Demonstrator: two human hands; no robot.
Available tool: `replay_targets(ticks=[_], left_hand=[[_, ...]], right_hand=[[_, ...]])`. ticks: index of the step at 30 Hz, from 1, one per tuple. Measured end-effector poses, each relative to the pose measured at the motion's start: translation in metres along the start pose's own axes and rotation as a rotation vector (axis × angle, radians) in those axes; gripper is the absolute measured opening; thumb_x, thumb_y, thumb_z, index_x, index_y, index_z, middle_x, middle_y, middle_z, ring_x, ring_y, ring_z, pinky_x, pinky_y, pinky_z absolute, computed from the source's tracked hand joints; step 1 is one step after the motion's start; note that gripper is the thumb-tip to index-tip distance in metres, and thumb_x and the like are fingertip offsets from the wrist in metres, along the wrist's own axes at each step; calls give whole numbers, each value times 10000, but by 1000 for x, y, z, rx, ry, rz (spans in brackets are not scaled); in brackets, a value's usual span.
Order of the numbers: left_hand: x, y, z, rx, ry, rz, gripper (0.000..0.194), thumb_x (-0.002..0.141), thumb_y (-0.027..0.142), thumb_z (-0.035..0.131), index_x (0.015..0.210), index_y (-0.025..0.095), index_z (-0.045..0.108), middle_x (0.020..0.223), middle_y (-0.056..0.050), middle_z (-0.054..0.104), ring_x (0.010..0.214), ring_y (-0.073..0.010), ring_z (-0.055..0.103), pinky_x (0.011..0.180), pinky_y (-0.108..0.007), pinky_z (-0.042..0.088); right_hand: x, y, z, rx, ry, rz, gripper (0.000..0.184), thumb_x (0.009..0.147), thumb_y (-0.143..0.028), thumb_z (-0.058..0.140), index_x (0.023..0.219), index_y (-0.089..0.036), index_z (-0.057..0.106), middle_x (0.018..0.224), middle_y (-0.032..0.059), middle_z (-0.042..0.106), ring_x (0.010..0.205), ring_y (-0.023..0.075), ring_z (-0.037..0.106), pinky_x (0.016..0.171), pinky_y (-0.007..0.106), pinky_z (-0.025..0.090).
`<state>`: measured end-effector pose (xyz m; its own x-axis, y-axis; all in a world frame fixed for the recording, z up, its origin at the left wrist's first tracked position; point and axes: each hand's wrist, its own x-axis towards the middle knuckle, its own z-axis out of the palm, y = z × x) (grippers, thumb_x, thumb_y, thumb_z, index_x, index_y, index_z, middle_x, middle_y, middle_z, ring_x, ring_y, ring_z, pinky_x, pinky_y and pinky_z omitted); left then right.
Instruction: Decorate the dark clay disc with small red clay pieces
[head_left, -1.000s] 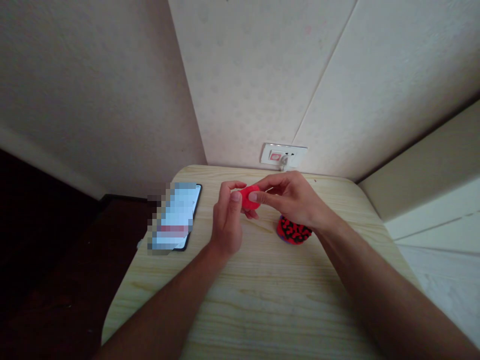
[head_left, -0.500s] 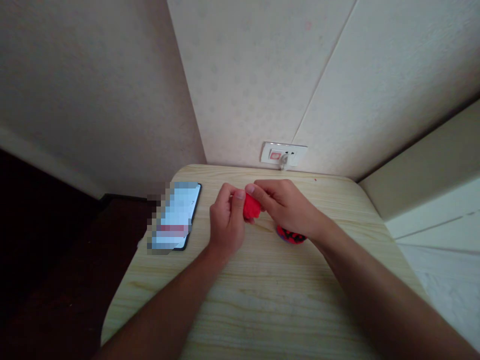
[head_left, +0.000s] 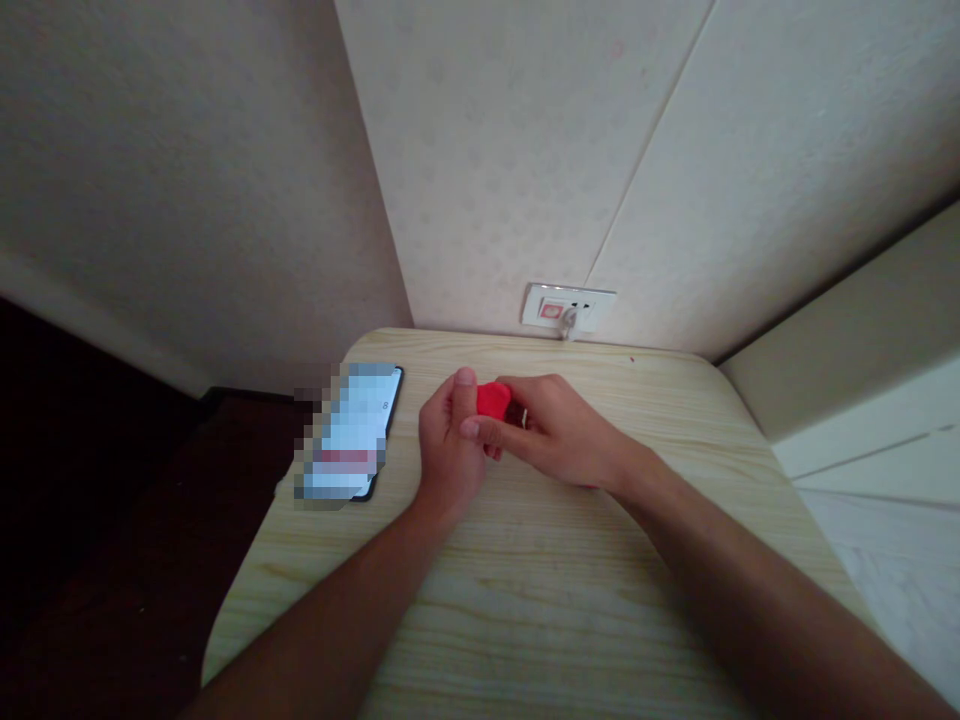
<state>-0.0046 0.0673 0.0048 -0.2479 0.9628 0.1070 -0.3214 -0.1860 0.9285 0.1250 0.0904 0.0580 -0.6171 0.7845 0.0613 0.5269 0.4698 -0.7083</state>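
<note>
A small, smooth red lump [head_left: 493, 401], soft-looking, is between my two hands above the middle of the table. My left hand [head_left: 454, 445] is closed around its left side, thumb up. From the right, my right hand [head_left: 562, 430] is curled against the lump. Its thumb lies across the front, its tip against my left hand, and its fingers go behind the lump, partly hidden. Under my right wrist only a sliver of a red object [head_left: 591, 487] shows on the table; the rest of it is covered.
A phone [head_left: 352, 430] with a lit screen, partly blurred out, lies at the left edge of the pale wooden table [head_left: 480, 620]. A wall socket [head_left: 568, 308] with a plug in it sits just above the table's back edge. White furniture [head_left: 862, 390] stands to the right.
My right hand has moved down and left, its thumb now across the front of the lump. The red-and-black object on the table has become mostly hidden. The lump's visible surface looks smoother.
</note>
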Motion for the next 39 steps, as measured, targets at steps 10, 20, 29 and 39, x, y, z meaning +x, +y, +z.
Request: replay_targets(ticks=[10, 20, 29, 39], left_hand=[[5, -9, -4, -93, -21, -115, 659, 931, 731, 549, 515, 220, 526, 397, 30, 496, 333, -120, 483, 329, -226, 373], [8, -5, 2, -331, 6, -315, 516, 1003, 610, 543, 740, 184, 670, 670, -3, 666, 603, -130, 639, 578, -215, 513], [11, 15, -4, -573, -42, -625, 614, 994, 633, 446, 1101, 107, 745, 1162, -169, 772, 1061, -287, 738, 953, -383, 571], [15, 15, -9, -724, -212, -683, 716, 981, 687, 370, 1125, 80, 721, 1175, -207, 755, 1167, -324, 706, 951, -397, 584]], right_hand=[[0, 4, -1, 100, -34, -83, 270, 1002, -364, 654, 856, -138, 678, 695, -3, 697, 580, 114, 564, 591, 243, 357], [-4, -9, -4, -453, 100, 12, 308, 964, -401, 585, 785, -164, 666, 673, 33, 672, 565, 151, 537, 567, 300, 261], [-5, -21, 10, -487, -74, -40, 283, 930, -432, 583, 908, -165, 675, 848, 92, 744, 690, 230, 651, 588, 328, 345], [-7, -12, -12, -269, 28, -301, 335, 924, -233, 708, 1245, -141, 685, 1241, 157, 708, 1138, 295, 639, 986, 425, 513]])
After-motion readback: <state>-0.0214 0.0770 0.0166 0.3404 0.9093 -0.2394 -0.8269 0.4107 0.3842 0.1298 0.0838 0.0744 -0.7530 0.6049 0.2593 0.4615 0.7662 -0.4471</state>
